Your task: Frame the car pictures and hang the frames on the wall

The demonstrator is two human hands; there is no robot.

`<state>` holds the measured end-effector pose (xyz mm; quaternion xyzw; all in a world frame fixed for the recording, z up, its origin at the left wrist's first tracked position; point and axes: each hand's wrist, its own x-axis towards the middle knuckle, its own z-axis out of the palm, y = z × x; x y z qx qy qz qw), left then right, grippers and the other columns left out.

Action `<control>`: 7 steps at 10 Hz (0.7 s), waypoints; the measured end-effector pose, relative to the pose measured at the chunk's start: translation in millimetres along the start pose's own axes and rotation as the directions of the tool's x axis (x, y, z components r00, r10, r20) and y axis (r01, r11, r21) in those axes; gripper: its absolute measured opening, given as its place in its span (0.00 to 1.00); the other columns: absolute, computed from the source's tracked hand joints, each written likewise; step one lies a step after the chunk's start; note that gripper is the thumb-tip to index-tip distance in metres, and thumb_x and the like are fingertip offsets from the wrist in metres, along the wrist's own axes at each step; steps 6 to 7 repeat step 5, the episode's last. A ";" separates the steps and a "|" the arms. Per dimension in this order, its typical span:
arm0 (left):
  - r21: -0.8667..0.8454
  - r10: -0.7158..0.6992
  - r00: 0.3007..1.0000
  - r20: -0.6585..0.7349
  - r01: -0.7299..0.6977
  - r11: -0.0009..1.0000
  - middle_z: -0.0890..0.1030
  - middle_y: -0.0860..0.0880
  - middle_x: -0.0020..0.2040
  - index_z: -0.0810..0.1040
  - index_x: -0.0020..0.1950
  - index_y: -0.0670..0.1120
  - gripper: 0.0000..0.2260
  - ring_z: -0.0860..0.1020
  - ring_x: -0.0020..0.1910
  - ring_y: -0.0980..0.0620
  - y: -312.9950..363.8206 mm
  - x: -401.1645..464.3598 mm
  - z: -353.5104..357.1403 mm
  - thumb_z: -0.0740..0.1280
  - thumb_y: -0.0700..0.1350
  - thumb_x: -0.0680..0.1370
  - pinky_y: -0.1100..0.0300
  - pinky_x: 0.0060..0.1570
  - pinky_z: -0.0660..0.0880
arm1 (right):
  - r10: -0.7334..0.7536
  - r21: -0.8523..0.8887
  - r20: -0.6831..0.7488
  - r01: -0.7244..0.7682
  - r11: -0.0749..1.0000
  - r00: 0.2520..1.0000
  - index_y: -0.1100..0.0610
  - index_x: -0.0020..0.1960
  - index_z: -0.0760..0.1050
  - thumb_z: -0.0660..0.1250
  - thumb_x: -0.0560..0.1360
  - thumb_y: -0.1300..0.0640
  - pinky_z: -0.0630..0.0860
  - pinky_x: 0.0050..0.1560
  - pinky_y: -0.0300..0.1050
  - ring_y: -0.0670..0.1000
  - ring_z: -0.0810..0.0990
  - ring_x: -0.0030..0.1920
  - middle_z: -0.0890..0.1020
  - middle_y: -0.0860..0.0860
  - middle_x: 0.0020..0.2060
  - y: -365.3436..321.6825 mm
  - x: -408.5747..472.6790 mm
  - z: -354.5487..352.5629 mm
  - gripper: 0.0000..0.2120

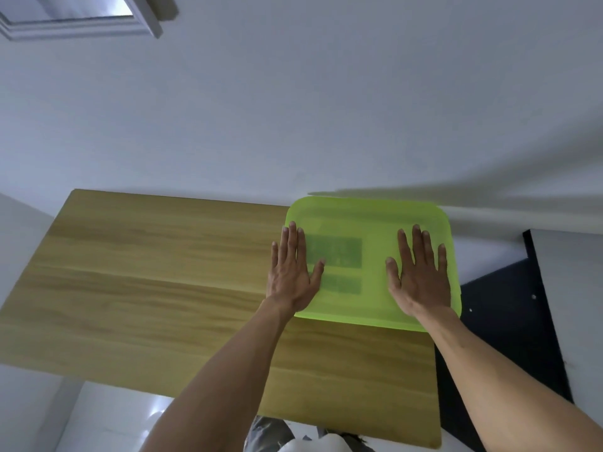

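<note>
Both of your hands lie flat on a green lid that covers a box at the far right corner of the desk, right against the white wall. Your left hand rests palm down on the lid's left side, fingers straight and close together, thumb spread toward the middle; its outer fingers sit at the lid's left edge. Your right hand rests palm down on the lid's right side, fingers straight and slightly fanned, thumb pointing inward. Neither hand is curled round anything; both simply press on the lid.

The lid is see-through green plastic with rounded corners. Through it, between your hands, you can make out two darker rectangles, one above the other; what they are cannot be told, so the car pictures and frames cannot be picked out here.

The desk has a light wood top, and most of it stretches to the left of the lid. A dark panel stands just beside the desk's right edge. A window frame shows at the top left
</note>
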<state>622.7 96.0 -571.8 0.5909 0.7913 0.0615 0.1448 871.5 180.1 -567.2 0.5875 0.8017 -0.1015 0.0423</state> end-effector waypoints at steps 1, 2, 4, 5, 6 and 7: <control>0.015 0.009 1.000 0.001 -0.009 1.000 0.31 0.48 0.78 0.35 0.79 0.44 0.36 0.32 0.77 0.51 -0.6 5.3 -2.7 0.43 0.64 0.80 0.47 0.77 0.40 | 0.016 0.010 0.003 -0.016 1.000 1.000 0.50 0.81 0.37 0.35 0.80 0.39 0.36 0.78 0.57 0.51 0.35 0.79 0.37 0.52 0.80 -3.1 1.5 -2.6 0.32; 0.035 0.010 1.000 0.018 -0.011 0.999 0.31 0.47 0.78 0.34 0.78 0.43 0.36 0.31 0.77 0.50 -0.6 6.1 -4.0 0.41 0.64 0.79 0.46 0.77 0.39 | 0.005 0.024 0.016 -0.006 1.000 1.000 0.49 0.81 0.37 0.34 0.79 0.38 0.34 0.77 0.56 0.51 0.35 0.79 0.37 0.52 0.80 -2.8 0.6 -4.3 0.33; 0.012 -0.018 0.994 0.104 0.017 1.000 0.30 0.48 0.77 0.34 0.78 0.43 0.36 0.30 0.76 0.50 1.9 12.4 -14.2 0.42 0.64 0.79 0.42 0.74 0.34 | -0.034 0.201 0.111 0.011 0.980 0.993 0.50 0.80 0.34 0.43 0.80 0.32 0.32 0.77 0.56 0.49 0.30 0.77 0.32 0.50 0.78 1.7 5.7 -19.9 0.37; -0.242 -0.037 0.995 0.097 0.060 0.968 0.31 0.49 0.77 0.34 0.78 0.47 0.37 0.29 0.76 0.51 -3.5 12.3 -24.0 0.48 0.64 0.80 0.45 0.72 0.28 | -0.020 0.631 0.060 -0.023 0.776 0.998 0.46 0.80 0.37 0.57 0.81 0.40 0.34 0.77 0.54 0.44 0.31 0.76 0.33 0.42 0.77 4.1 -30.8 -40.3 0.38; -0.242 -0.037 0.995 0.097 0.060 0.968 0.31 0.49 0.77 0.34 0.78 0.47 0.37 0.29 0.76 0.51 -3.5 12.3 -24.0 0.48 0.64 0.80 0.45 0.72 0.28 | -0.020 0.631 0.060 -0.023 0.776 0.998 0.46 0.80 0.37 0.57 0.81 0.40 0.34 0.77 0.54 0.44 0.31 0.76 0.33 0.42 0.77 4.1 -30.8 -40.3 0.38; -0.242 -0.037 0.995 0.097 0.060 0.968 0.31 0.49 0.77 0.34 0.78 0.47 0.37 0.29 0.76 0.51 -3.5 12.3 -24.0 0.48 0.64 0.80 0.45 0.72 0.28 | -0.020 0.631 0.060 -0.023 0.776 0.998 0.46 0.80 0.37 0.57 0.81 0.40 0.34 0.77 0.54 0.44 0.31 0.76 0.33 0.42 0.77 4.1 -30.8 -40.3 0.38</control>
